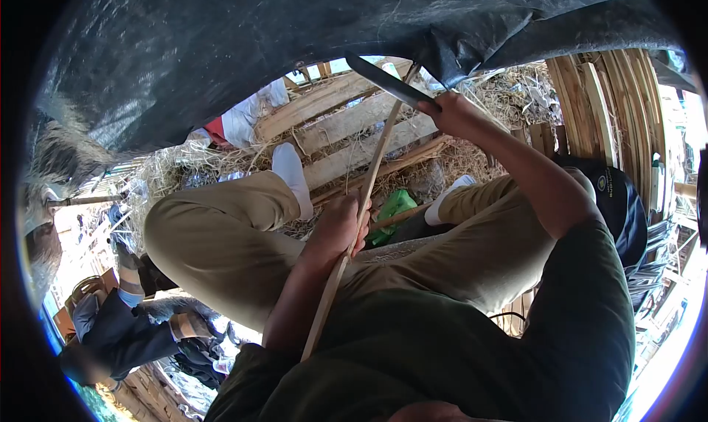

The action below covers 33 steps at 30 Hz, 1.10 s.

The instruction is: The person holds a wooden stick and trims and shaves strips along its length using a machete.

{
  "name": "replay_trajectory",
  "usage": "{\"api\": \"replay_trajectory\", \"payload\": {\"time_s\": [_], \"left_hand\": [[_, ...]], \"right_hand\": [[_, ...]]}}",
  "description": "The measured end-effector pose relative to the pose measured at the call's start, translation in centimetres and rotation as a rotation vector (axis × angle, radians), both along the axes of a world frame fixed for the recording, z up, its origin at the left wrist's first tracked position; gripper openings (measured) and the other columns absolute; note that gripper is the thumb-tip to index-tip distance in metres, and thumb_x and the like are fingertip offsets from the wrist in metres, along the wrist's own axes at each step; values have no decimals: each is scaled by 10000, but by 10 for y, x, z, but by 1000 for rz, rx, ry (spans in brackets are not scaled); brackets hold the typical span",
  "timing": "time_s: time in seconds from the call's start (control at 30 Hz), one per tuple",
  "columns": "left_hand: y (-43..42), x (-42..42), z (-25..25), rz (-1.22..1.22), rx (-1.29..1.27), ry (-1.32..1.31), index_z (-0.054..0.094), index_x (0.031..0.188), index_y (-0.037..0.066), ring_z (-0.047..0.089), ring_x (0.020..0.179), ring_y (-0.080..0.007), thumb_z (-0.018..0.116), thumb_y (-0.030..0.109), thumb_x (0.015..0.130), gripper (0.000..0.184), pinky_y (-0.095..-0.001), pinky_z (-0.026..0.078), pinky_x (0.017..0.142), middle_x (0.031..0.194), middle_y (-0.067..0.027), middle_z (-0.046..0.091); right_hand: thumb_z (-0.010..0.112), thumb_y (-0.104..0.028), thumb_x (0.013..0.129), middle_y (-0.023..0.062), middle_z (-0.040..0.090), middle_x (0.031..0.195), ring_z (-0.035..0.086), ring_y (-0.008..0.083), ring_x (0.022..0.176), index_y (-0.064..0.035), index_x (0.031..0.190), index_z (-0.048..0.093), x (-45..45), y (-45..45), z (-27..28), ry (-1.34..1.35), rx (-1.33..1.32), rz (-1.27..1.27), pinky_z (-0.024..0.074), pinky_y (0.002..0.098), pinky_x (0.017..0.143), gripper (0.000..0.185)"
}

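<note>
My left hand (341,227) is wrapped round a long, thin wooden strip (372,168), which runs from my body up and away to the right. In my right hand (456,114) is the dark handle of a large knife (387,81). Its broad blade points up and to the left and crosses the strip near its far end. Whether the edge touches the wood I cannot tell. Below, between my legs, lies a green plastic bag (393,210). My fingers hide part of the strip.
Wooden slats (346,127) and straw (173,175) lie before my feet. A black sheet (221,61) hangs overhead. Stacked wooden strips (627,105) stand at right, near a dark cap (619,201). Another person (122,330) sits at lower left.
</note>
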<state>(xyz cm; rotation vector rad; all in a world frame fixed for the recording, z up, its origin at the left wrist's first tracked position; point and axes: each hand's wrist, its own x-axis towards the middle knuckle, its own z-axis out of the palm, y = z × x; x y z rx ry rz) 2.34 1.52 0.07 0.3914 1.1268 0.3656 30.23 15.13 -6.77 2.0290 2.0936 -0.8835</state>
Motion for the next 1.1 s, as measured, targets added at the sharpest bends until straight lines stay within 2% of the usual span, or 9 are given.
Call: {"api": "replay_trajectory", "payload": {"time_s": [0.1,0.2,0.37,0.43,0.47,0.53,0.73,1.07,1.1], "left_hand": [[5,-4,-5,-25,42,32,493,870,106,340,363,-90,464,319,988,245,-259,309,337,521,28,368],[-1,-4,-6,-12,87,41,496,888,98,340,357,-91,456,327,995,257,-264,313,335,525,23,372],[4,-5,-7,-9,70,-11,495,907,97,331,348,-91,457,331,1000,255,-264,311,334,534,27,371],[6,-3,-5,10,29,-34,491,907,104,329,349,-88,462,324,999,240,-261,307,335,536,32,363],[6,-2,-5,18,25,-54,489,905,110,328,349,-87,466,322,997,233,-259,305,335,533,35,356],[0,-6,-5,6,2,-84,485,899,121,325,348,-84,473,319,994,220,-256,303,334,529,40,342],[6,-2,-3,41,-93,-111,490,876,142,310,346,-81,494,312,985,202,-248,288,329,524,52,334],[10,-6,-5,36,-110,-145,477,844,137,311,344,-91,474,302,979,214,-268,275,329,504,44,337],[9,-7,-4,40,-136,-162,479,848,154,309,354,-77,472,316,992,217,-252,276,326,509,56,336]], "right_hand": [[426,-580,1000,242,667,811,702,348,841,34,952,677,-35,-21,33,5,-161,82,555,465,765,664],[516,-544,984,173,623,633,656,298,600,-2,856,691,-36,-29,25,214,-53,92,502,454,582,584],[499,-573,979,179,638,668,666,311,648,-6,860,693,-15,-17,10,-19,181,113,511,458,603,611],[491,-559,988,206,635,709,667,335,695,1,878,687,-45,-34,20,126,-145,-10,515,458,637,603],[491,-552,992,196,632,694,667,324,686,1,887,684,-50,-50,24,184,190,185,516,458,643,594],[487,-539,999,195,631,692,661,312,669,-1,882,684,-43,-33,24,245,-84,120,517,460,646,585],[469,-528,1004,214,681,791,708,313,807,29,888,679,-32,-21,25,30,-60,-74,549,433,676,607],[442,-502,1020,197,678,823,695,277,730,8,946,683,-35,-18,28,-98,-99,15,562,385,640,568],[430,-524,1019,184,673,831,691,283,726,12,937,675,-49,-33,37,119,-271,-54,562,403,640,595]]}}
